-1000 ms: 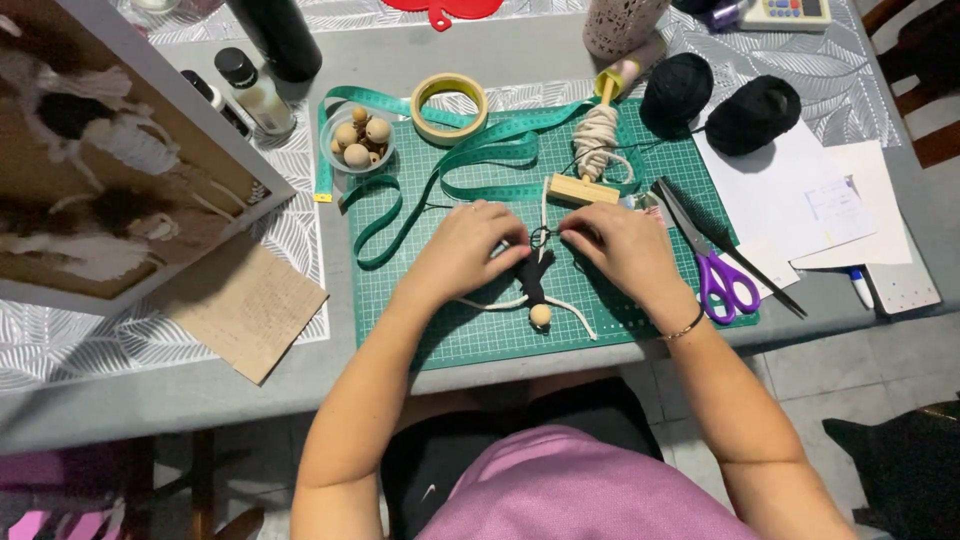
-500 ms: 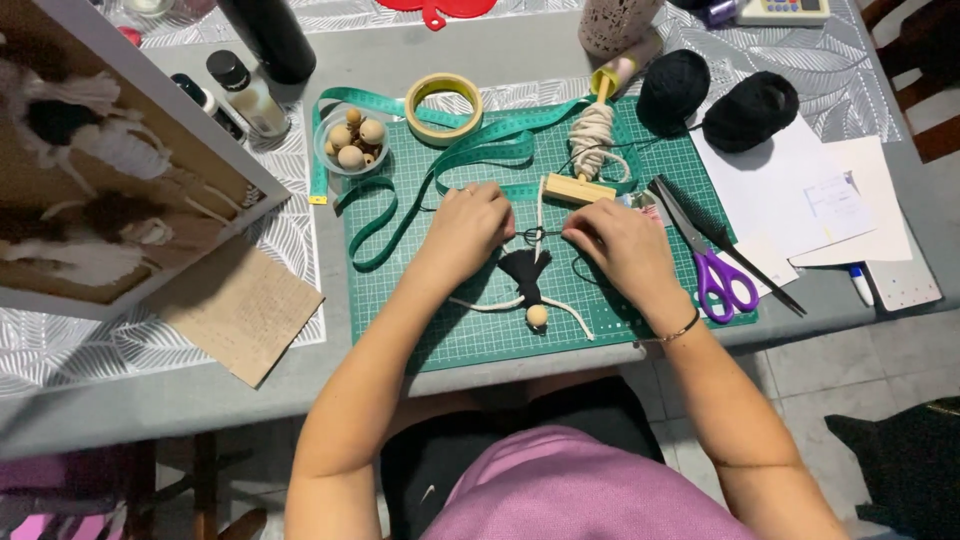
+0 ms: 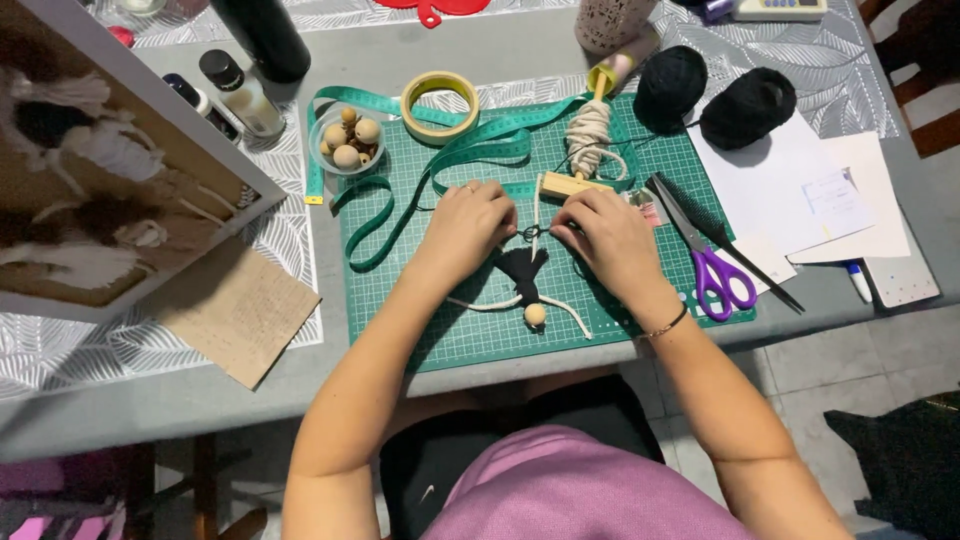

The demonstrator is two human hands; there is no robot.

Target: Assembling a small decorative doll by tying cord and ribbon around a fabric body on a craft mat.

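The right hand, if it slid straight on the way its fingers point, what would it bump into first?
The right hand points left toward the left hand. Only the thin black thread lies between them, so it would meet that thread, then probably the left fingers.

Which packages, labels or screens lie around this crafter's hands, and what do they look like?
Small bottle: far left, pale label, black cap.
Calculator: top edge, pale body, grey screen.
White paper sheets: right of green mat, faint bluish print.
Brown card: left of mat, faint writing.
Left hand, right hand: pinching dark thread at mat centre.
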